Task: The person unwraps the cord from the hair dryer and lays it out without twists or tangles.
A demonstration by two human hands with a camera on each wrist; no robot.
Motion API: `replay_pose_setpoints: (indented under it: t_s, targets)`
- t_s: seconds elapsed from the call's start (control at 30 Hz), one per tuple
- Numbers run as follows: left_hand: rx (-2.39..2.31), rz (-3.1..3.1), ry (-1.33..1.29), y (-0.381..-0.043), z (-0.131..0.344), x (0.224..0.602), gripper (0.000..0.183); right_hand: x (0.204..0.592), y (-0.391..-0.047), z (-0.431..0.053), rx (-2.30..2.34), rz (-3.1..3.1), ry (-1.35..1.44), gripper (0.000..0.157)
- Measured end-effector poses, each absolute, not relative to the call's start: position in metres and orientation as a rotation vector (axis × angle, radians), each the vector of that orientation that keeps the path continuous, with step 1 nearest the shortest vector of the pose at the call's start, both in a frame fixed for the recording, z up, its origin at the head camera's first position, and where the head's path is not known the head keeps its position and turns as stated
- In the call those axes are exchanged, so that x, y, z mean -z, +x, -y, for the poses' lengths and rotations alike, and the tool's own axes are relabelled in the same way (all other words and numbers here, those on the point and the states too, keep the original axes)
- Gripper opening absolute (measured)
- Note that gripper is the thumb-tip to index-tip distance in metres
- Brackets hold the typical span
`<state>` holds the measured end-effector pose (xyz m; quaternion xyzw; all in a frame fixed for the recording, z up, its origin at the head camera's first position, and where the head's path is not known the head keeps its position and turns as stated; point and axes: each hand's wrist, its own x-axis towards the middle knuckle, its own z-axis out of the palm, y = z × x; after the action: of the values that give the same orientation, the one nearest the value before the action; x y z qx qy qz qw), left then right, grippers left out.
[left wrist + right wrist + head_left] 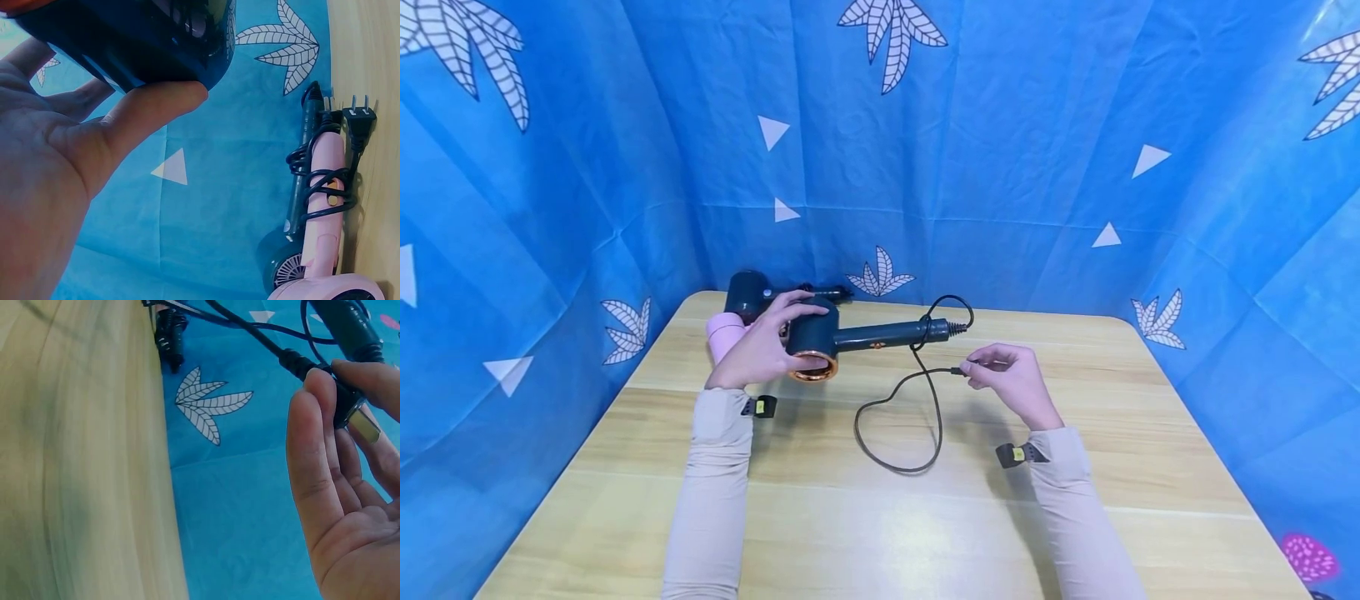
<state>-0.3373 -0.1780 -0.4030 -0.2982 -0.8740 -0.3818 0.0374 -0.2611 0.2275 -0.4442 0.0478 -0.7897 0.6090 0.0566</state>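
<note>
My left hand (756,346) grips the barrel of a dark green hair dryer (887,336) with a copper-coloured rim. In the left wrist view the thumb presses the underside of that barrel. The dryer's handle points right, and its black cord (912,472) leaves the end, crosses itself and hangs in a large loop. Between thumb and fingers, my right hand (1011,383) pinches the cord's plug (347,403), with a flat metal prong sticking out. The right hand is to the right of the handle's end.
Behind the left hand, a pink hair dryer (325,237) and another dark hair dryer (747,293) lie at the table's back left. A cord is wound round the pink handle, its plug prongs exposed. Blue leaf-print curtains (962,125) enclose the wooden table (820,533) at back and sides.
</note>
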Motion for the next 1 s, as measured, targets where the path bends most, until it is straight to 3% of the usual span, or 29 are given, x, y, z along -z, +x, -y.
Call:
replay_pose_setpoints:
  t_s: [0.47,1.0]
  targets:
    - [1.305,2.7,-0.994,-0.3347,0.1764,0.401,0.071,0.4492,-0.2661,-0.224,-1.92,2.214,-0.075,0.036]
    - [1.252,2.776,-1.008,-0.3342,0.1715,0.4003,0.069,0.4469,-0.2677,-0.2185,-1.964,1.92,-0.17,0.023]
